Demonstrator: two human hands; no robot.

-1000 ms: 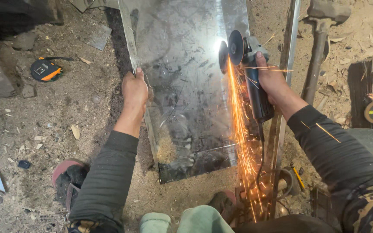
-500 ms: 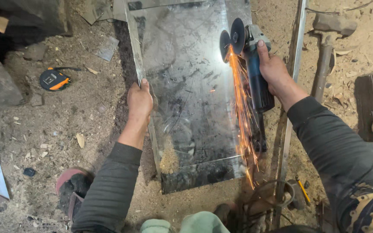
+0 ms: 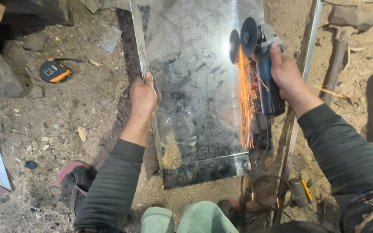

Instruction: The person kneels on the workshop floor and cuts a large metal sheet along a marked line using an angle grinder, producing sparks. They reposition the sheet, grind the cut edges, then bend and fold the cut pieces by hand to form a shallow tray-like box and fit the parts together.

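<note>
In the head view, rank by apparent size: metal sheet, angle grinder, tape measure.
1. Metal sheet, by far the largest.
2. Angle grinder, in the right hand.
3. Tape measure, smallest, lying on the dirt.

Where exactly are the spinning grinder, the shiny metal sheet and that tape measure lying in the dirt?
angle grinder (image 3: 266, 73): head view, on its dark blue body below the disc.
metal sheet (image 3: 195, 86): head view, on its bare shiny middle.
tape measure (image 3: 54, 71): head view, on its black and orange case.
</note>
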